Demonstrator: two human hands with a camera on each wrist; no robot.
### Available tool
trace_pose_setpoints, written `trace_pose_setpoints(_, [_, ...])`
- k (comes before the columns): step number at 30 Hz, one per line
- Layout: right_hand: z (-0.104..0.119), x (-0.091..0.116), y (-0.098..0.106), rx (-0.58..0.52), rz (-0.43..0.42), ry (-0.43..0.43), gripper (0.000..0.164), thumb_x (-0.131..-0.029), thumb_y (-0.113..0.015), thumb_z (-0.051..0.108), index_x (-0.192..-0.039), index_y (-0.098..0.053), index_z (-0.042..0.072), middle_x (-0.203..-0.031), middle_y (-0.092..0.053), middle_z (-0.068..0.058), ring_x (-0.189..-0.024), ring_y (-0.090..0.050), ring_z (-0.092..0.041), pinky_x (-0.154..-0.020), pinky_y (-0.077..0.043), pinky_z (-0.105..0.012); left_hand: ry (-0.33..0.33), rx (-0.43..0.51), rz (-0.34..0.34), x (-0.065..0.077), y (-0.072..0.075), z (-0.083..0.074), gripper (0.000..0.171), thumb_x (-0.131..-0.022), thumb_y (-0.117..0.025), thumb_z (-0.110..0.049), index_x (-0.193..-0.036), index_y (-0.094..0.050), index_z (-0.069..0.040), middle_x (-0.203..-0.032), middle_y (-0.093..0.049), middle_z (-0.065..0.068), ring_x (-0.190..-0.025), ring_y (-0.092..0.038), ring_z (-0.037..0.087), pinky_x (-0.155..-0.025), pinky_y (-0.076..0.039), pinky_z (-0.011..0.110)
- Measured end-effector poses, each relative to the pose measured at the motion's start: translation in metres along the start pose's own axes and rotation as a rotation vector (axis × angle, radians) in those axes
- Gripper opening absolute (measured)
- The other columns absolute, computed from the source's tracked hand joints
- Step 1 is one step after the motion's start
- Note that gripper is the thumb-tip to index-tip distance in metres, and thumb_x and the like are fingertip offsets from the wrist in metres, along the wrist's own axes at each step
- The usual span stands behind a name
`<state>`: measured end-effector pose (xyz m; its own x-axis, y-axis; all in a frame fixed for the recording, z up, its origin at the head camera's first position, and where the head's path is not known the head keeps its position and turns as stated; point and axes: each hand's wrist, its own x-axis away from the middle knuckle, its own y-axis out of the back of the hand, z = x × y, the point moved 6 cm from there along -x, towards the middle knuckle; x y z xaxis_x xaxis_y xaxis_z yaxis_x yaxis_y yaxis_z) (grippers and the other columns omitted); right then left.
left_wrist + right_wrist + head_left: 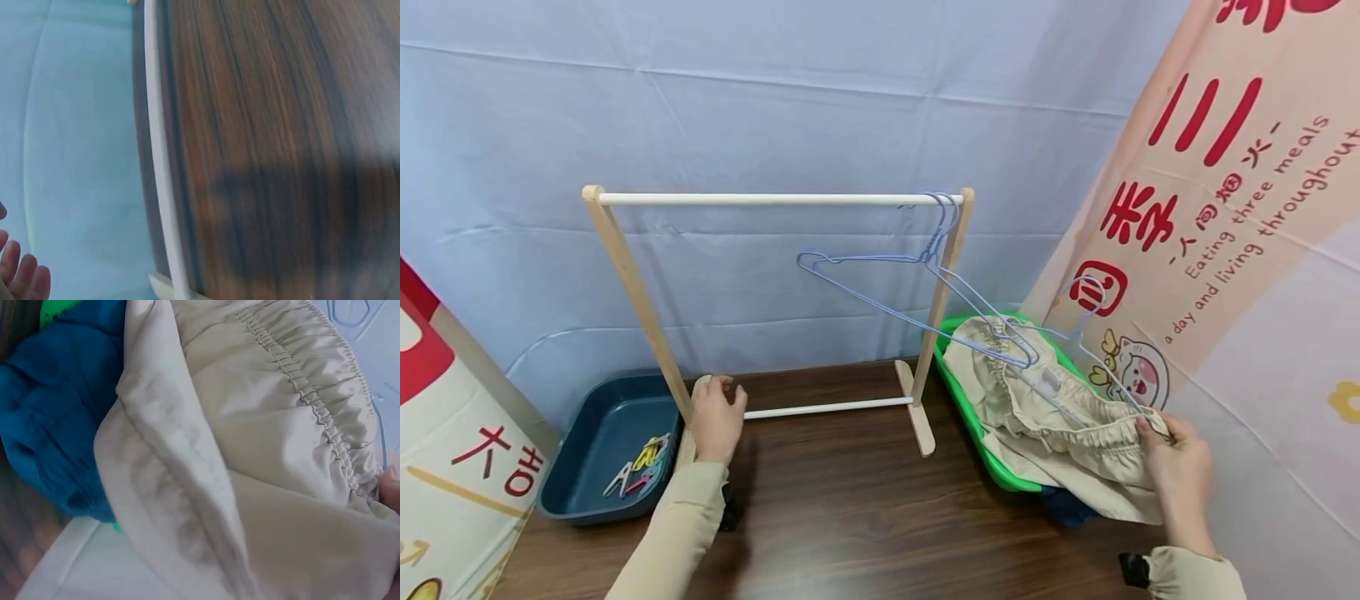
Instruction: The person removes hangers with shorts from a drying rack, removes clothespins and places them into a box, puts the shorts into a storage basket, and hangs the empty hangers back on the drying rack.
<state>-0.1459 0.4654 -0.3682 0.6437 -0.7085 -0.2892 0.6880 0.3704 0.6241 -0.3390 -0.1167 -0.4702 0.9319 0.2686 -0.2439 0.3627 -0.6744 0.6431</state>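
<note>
Cream elastic-waist shorts or trousers (1075, 442) lie over the green basket, a blue wire hanger (1105, 362) at their waist. My right hand (1180, 462) pinches the waistband's right end at the hanger's corner. Up close in the right wrist view, the gathered waistband (306, 394) runs to my thumb (390, 487) at the edge. My left hand (717, 421) is by the foot of the rack's left post, fingers loosely bent with nothing between them. Its fingertips (25, 275) show in the left wrist view's lower corner.
On the right end of the wooden rack's white rail (760, 200) hang blue wire hangers (880, 308), reaching over the green basket (973, 425). Dark blue cloth (1066, 507) pokes from beneath the cream garment. A navy tub (568, 467) at left contains several colored clothespins (643, 462).
</note>
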Motion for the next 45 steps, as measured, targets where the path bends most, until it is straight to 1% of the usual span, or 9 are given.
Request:
trace_pose_setpoints(2, [0.003, 0.000, 0.004, -0.028, -0.025, 0.039, 0.029, -0.093, -0.061, 0.017, -0.112, -0.067, -0.003, -0.069, -0.030, 0.049, -0.075, -0.031, 0.023, -0.072, -0.034, -0.017, -0.037, -0.013, 0.036, 0.002, -0.006, -0.009, 0.033, -0.097, -0.050, -0.024, -0.121, -0.056, -0.002, -0.112, -0.055, 0.019, -0.096, -0.057, 0.035, -0.072, -0.048, 0.047])
trace_pose_setpoints(8, [0.010, 0.000, 0.014, -0.079, -0.084, 0.106, 0.024, -0.090, -0.062, 0.008, -0.105, -0.066, -0.010, -0.072, -0.033, 0.045, -0.068, -0.032, 0.020, -0.063, -0.027, -0.005, -0.143, -0.042, 0.096, 0.006, -0.023, -0.036, 0.030, -0.096, -0.053, -0.023, -0.119, -0.058, -0.004, -0.113, -0.058, 0.017, -0.095, -0.058, 0.033, -0.070, -0.050, 0.046])
trace_pose_setpoints(15, [0.005, -0.004, 0.017, -0.087, -0.049, 0.087, 0.023, -0.093, -0.058, 0.010, -0.113, -0.069, 0.004, -0.068, -0.037, 0.053, -0.067, -0.038, 0.022, -0.064, -0.030, -0.005, -0.235, -0.052, 0.160, 0.017, -0.040, -0.066, 0.027, -0.096, -0.055, -0.023, -0.116, -0.060, -0.006, -0.110, -0.060, 0.014, -0.095, -0.060, 0.029, -0.071, -0.051, 0.044])
trace_pose_setpoints(29, [-0.003, -0.011, 0.024, -0.004, 0.004, 0.105, 0.026, -0.094, -0.052, 0.008, -0.113, -0.067, -0.002, -0.070, -0.028, 0.056, -0.074, -0.028, 0.031, -0.070, -0.028, -0.003, -0.415, -0.070, 0.219, 0.040, -0.066, -0.107, 0.022, -0.095, -0.059, -0.017, -0.114, -0.062, -0.008, -0.107, -0.061, 0.011, -0.089, -0.059, 0.024, -0.063, -0.049, 0.033])
trace_pose_setpoints(32, [-0.006, -0.013, 0.028, 0.011, 0.043, 0.158, 0.026, -0.093, -0.053, 0.004, -0.112, -0.071, 0.005, -0.072, -0.029, 0.056, -0.073, -0.029, 0.031, -0.066, -0.031, -0.005, -0.435, -0.082, 0.250, 0.043, -0.072, -0.116, 0.022, -0.095, -0.058, -0.018, -0.115, -0.061, -0.008, -0.108, -0.061, 0.010, -0.091, -0.060, 0.023, -0.064, -0.050, 0.032])
trace_pose_setpoints(36, [-0.004, -0.017, 0.033, -0.016, 0.092, 0.302, 0.041, -0.089, -0.054, -0.004, -0.101, -0.075, 0.030, -0.077, -0.032, 0.056, -0.071, -0.034, 0.029, -0.060, -0.032, -0.005, -0.470, -0.093, 0.300, 0.049, -0.081, -0.130, 0.024, -0.096, -0.057, -0.020, -0.118, -0.061, -0.009, -0.109, -0.061, 0.010, -0.088, -0.060, 0.022, -0.063, -0.049, 0.031])
trace_pose_setpoints(39, [-0.001, -0.019, 0.035, -0.006, 0.134, 0.403, 0.041, -0.086, -0.056, -0.006, -0.096, -0.076, 0.028, -0.081, -0.034, 0.056, -0.072, -0.035, 0.029, -0.059, -0.033, -0.006, -0.510, -0.099, 0.325, 0.054, -0.086, -0.143, 0.024, -0.096, -0.058, -0.019, -0.118, -0.062, -0.011, -0.108, -0.061, 0.010, -0.083, -0.058, 0.020, -0.060, -0.048, 0.028])
trace_pose_setpoints(41, [0.000, -0.020, 0.033, 0.022, 0.176, 0.450, 0.033, -0.085, -0.057, -0.006, -0.098, -0.076, 0.017, -0.084, -0.035, 0.054, -0.074, -0.034, 0.028, -0.059, -0.033, -0.008, -0.535, -0.101, 0.347, 0.058, -0.090, -0.152, 0.024, -0.096, -0.057, -0.018, -0.118, -0.063, -0.012, -0.108, -0.062, 0.010, -0.082, -0.058, 0.020, -0.060, -0.047, 0.028])
trace_pose_setpoints(45, [0.001, -0.022, 0.024, 0.058, 0.267, 0.481, 0.025, -0.086, -0.057, -0.004, -0.101, -0.074, 0.007, -0.087, -0.039, 0.051, -0.077, -0.036, 0.024, -0.060, -0.034, -0.009, -0.578, -0.094, 0.402, 0.067, -0.101, -0.169, 0.026, -0.098, -0.053, -0.019, -0.122, -0.063, -0.013, -0.113, -0.062, 0.009, -0.093, -0.061, 0.024, -0.066, -0.050, 0.032])
